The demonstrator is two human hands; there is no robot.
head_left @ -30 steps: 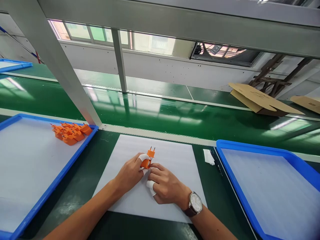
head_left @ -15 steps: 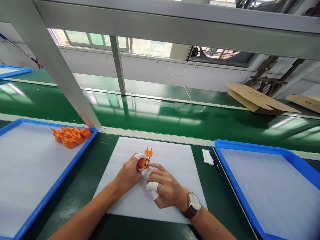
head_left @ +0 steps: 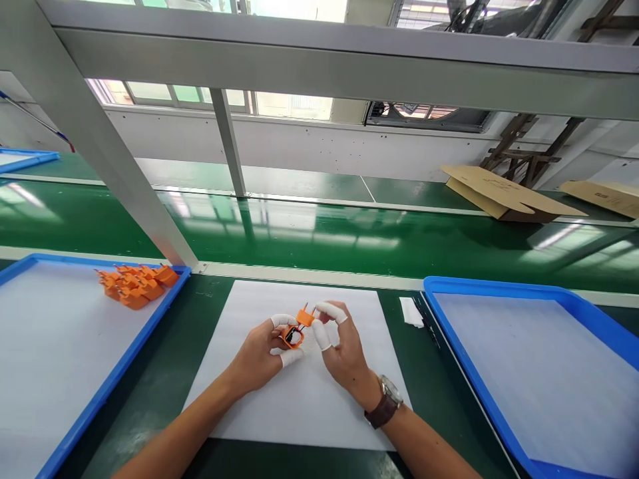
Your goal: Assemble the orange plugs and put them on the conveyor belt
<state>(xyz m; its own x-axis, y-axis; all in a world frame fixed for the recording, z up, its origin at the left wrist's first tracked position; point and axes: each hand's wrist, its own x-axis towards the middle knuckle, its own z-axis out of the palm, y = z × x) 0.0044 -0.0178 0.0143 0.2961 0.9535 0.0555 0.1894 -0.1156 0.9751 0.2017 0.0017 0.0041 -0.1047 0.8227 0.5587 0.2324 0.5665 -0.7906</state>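
My left hand (head_left: 257, 356) grips an orange charger housing (head_left: 293, 337) between thumb and fingers, its open side facing up with dark and pale parts inside. An orange plug cap (head_left: 305, 317) with two metal pins sits just above the housing, tilted, apparently joined to it by thin wires. My right hand (head_left: 344, 342) has its thumb and index fingertip at the cap's right edge, pinching it. White finger covers are on the thumb and index finger of both hands. Beneath them lies a white sheet (head_left: 279, 412) on the dark green bench.
On the left, a blue-rimmed tray (head_left: 124, 362) bears several orange plug housings (head_left: 134, 285). Another blue tray (head_left: 464, 362) stands on the right, with a white scrap (head_left: 411, 311) and a dark thin tool (head_left: 428, 322) beside it. A metal frame post (head_left: 124, 153) rises behind.
My right hand has turned and moved up from beside the housing to the plug cap, its thumb and index finger reaching the cap. The cap has tilted to the right. The view has shifted slightly.
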